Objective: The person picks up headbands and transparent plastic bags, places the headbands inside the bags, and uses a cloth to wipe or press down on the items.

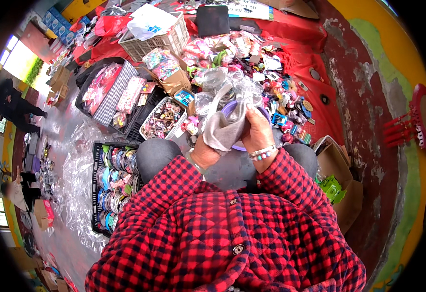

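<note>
In front of my knees, both hands grip a soft grey cloth piece [224, 129] with a narrow, paler band rising from its top; it may be a wide headband, but I cannot tell. My left hand [206, 155] pinches its lower left edge. My right hand [259, 130], with a beaded bracelet and a bangle at the wrist, is closed on its right side. Just behind the cloth sits a round purple basin [266, 115], partly hidden by my hands. Clear plastic bags [212, 78] lie beyond it.
Left stand a black crate [96, 190] of hairbands, a white basket [175, 132] of small bands and an open suitcase [107, 109]. A pile of hair accessories [290, 102] covers red cloth ahead. A cardboard box [342, 170] is at right. Two other people are far left.
</note>
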A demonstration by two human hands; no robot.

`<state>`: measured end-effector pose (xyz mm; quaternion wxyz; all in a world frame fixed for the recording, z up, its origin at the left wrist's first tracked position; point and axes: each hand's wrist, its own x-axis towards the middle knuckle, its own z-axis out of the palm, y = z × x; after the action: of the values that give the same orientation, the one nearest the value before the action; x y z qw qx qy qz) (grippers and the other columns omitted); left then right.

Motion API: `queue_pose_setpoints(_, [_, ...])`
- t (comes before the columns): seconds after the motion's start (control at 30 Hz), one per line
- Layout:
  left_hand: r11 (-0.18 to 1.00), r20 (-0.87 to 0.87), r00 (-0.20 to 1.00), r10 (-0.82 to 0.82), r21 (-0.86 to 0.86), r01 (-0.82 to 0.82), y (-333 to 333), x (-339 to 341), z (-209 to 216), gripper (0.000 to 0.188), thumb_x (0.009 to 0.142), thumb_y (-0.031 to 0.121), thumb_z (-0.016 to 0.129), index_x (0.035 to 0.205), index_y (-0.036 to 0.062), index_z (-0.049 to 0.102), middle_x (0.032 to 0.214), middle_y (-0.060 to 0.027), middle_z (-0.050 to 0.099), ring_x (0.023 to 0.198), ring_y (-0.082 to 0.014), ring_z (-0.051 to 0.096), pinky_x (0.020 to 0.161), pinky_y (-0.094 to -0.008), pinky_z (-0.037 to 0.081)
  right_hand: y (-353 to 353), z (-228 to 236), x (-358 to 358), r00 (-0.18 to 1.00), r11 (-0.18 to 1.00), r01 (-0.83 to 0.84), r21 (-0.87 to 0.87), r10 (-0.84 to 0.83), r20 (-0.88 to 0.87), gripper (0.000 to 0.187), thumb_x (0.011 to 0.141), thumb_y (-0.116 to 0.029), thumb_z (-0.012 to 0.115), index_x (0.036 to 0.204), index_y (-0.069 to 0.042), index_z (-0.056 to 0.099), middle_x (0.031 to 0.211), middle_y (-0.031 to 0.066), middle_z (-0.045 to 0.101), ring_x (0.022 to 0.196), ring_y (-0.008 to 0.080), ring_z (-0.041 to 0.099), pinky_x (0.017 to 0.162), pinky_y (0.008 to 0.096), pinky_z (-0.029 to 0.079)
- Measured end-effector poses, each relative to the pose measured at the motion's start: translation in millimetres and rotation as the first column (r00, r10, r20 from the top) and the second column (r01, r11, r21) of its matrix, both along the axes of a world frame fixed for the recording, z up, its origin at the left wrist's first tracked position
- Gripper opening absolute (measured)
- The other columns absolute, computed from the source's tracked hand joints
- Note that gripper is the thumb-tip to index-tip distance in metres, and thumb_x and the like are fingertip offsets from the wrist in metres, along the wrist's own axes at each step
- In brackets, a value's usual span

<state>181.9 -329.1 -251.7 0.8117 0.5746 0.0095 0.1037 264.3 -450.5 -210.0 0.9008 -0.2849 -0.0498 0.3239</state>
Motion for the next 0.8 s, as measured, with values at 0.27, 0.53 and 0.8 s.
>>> queue_pose_setpoints(0.27, [0.547, 0.391, 0.920, 0.017, 0.766, -0.336, 11, -6, -2, 0.032, 0.065, 0.003, 0.067, 0.097, 0.0067, 0.063, 0.098, -0.0069, 0.060, 0.093, -0.0266, 0.055, 0.084, -0.0366, 0.039, -6, 27, 1, 0.998, 0.999, 0.031, -0.039, -0.033, -0.062, 0.025, 0.089, -0.026, 0.051, 0.095, -0.002, 0.056, 0.073, 0.0089, 0.059, 0.065, 0.0198, 0.056, 0.060, 0.0323, 0.047])
queue_pose_setpoints(0.53, [0.901, 0.089, 0.966, 0.244, 0.348, -0.260, -9, -12, -31, 0.029, 0.067, 0.003, 0.068, 0.095, 0.0042, 0.062, 0.093, -0.0104, 0.061, 0.086, -0.0284, 0.057, 0.075, -0.0343, 0.044, -5, 54, -17, 0.998, 0.998, -0.067, 0.001, 0.067, -0.010, 0.029, 0.088, -0.033, 0.054, 0.088, -0.005, 0.055, 0.067, 0.0047, 0.055, 0.057, 0.0152, 0.053, 0.055, 0.0286, 0.046])
queue_pose_setpoints(0.8, [0.908, -0.113, 0.980, 0.164, -0.372, -0.195, -22, -6, -2, 0.029, 0.076, 0.002, 0.065, 0.103, -0.0020, 0.055, 0.096, -0.0095, 0.060, 0.088, -0.0155, 0.057, 0.077, -0.0275, 0.046, 2, 17, -25, 0.987, 0.996, -0.070, -0.049, 0.076, 0.138, 0.028, 0.090, -0.033, 0.052, 0.100, -0.007, 0.055, 0.085, -0.0004, 0.059, 0.076, 0.0103, 0.055, 0.070, 0.0252, 0.046])
